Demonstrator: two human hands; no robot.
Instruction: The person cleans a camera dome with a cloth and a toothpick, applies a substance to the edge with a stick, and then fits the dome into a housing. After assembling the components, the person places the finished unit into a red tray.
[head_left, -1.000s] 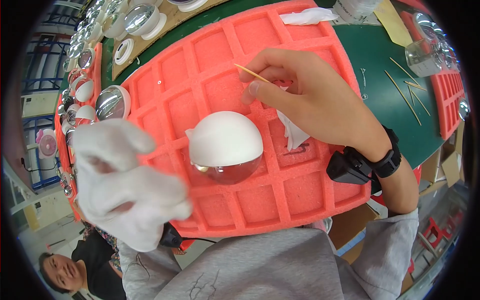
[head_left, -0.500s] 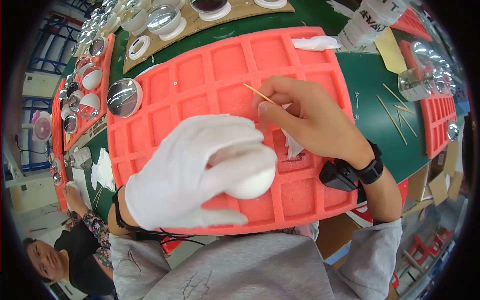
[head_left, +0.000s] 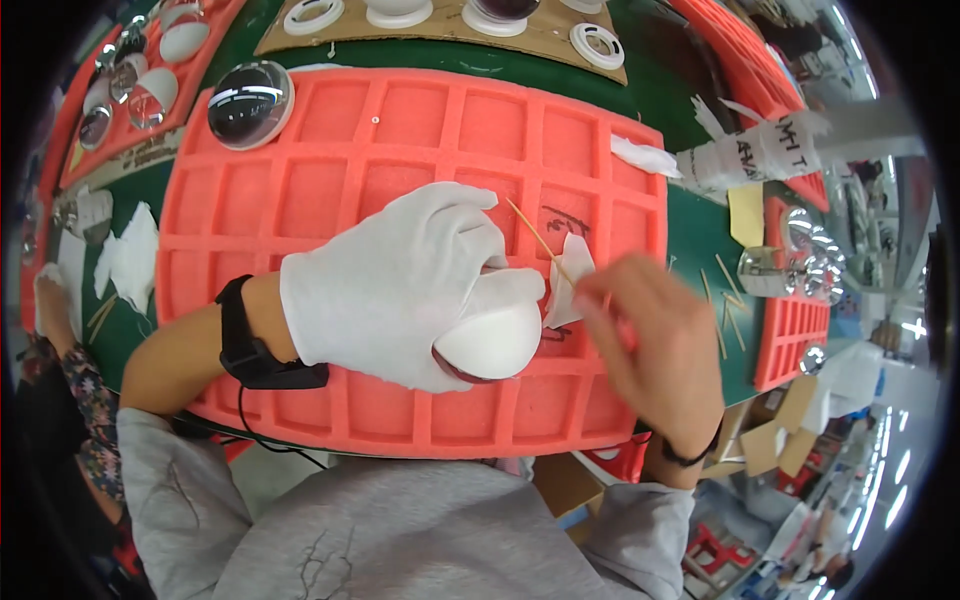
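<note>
My left hand [head_left: 400,280], in a white glove, curls around a white-and-clear ball [head_left: 492,342]. Its white half faces up, and a dark reddish edge shows underneath. To the right, my bare right hand [head_left: 655,350] pinches a thin wooden stick [head_left: 538,236], whose tip points up and left, past the glove. The right fingers are slightly blurred. A crumpled white cloth [head_left: 570,285] lies by the right fingertips. Both hands are above a pink foam tray [head_left: 485,125] with square compartments.
Another ball [head_left: 250,105] with a clear, dark-looking front sits at the tray's far left corner. White rings [head_left: 598,46] and ball bases stand on cardboard at the back. Loose sticks [head_left: 725,300] lie right of the tray, near a wrapped roll [head_left: 755,155]. A co-worker's arm [head_left: 95,420] shows at left.
My right hand has drawn back rightward and nearer to me with the stick. The ball in my left hand has tilted, baring its dark lower edge. The whole view has shifted.
</note>
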